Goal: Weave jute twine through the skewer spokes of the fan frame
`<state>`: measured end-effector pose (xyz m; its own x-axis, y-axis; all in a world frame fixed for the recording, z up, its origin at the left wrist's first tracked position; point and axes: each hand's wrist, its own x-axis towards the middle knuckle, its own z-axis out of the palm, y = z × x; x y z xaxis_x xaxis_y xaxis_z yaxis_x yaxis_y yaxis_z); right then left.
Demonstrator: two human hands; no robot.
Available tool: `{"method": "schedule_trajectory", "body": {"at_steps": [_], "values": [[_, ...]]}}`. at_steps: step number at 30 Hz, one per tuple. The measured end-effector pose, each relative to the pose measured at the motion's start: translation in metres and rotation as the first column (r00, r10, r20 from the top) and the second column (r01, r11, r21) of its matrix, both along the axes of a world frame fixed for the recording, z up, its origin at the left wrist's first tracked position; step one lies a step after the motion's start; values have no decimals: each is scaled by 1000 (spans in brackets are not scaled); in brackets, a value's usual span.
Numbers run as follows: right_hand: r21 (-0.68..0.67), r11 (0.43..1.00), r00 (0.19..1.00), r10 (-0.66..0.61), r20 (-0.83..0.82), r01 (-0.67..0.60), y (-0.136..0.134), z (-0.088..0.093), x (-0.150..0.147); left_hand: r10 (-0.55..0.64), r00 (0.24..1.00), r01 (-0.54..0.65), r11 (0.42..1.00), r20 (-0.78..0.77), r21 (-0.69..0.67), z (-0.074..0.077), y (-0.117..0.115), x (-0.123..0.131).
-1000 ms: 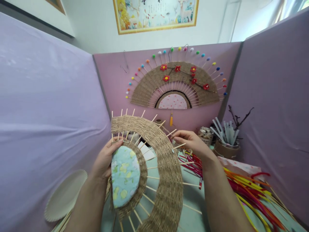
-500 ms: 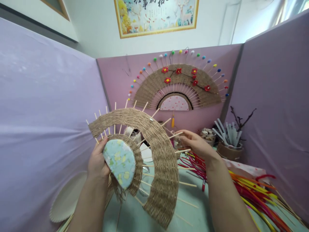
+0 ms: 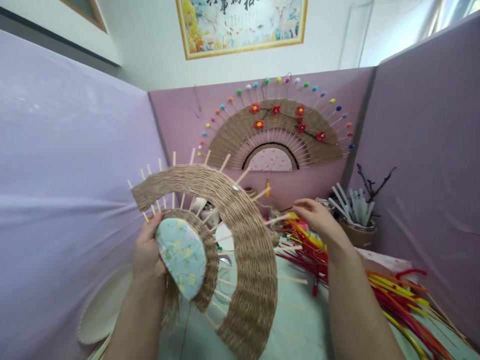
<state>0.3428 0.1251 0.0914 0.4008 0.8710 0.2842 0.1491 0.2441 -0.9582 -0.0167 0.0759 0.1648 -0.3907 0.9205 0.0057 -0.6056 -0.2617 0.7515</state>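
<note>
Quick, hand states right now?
Left hand: closed, gripping the woven fan.
Right hand: open, holding nothing.

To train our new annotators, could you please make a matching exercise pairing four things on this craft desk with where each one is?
Things:
1. Half-woven tan straw fan with bare wooden ribs
2. Finished tan straw fan with red flowers
3. White round paper plate
4. Red and yellow thin sticks

Places:
A. Heaped on the table, right side
B. Held by the left hand
C. Hung on the pink back panel
D. Lower left, by the lilac side panel

Pairs: 1-B, 2-C, 3-D, 4-A.
</note>
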Motion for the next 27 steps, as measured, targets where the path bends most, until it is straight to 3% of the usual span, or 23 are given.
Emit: {"method": "schedule_trajectory", "body": {"at_steps": [2,4,5,8,11,14,16,21,27], "values": [[5,1000,964,11,264,-13,-4,3,-6,-55,995,54,998,-84,-16,-4,1,2],[99,995,943,-8,331,-27,-11,11,-18,-109,982,106,994,-155,-22,-9,2,4],[131,989,959,27,283,-67,-15,17,-26,-136,973,134,991,-185,-23,-11,2,5],[248,911,942,333,27,-329,-26,33,-55,-217,945,219,976,-246,-18,-16,3,9],[357,796,783,581,-221,-490,-32,41,-81,-272,923,276,961,-273,-24,-18,2,15],[362,721,641,692,-331,-591,-36,41,-95,-299,910,299,953,-287,-46,-19,2,20],[313,721,622,693,-366,-619,-37,39,-98,-307,906,306,951,-290,-52,-20,1,22],[224,771,678,633,-375,-596,-34,36,-97,-277,928,273,961,-250,-49,-21,2,25],[147,836,807,549,-217,-529,-25,30,-88,-231,946,229,973,-227,-33,-22,5,25]]}}
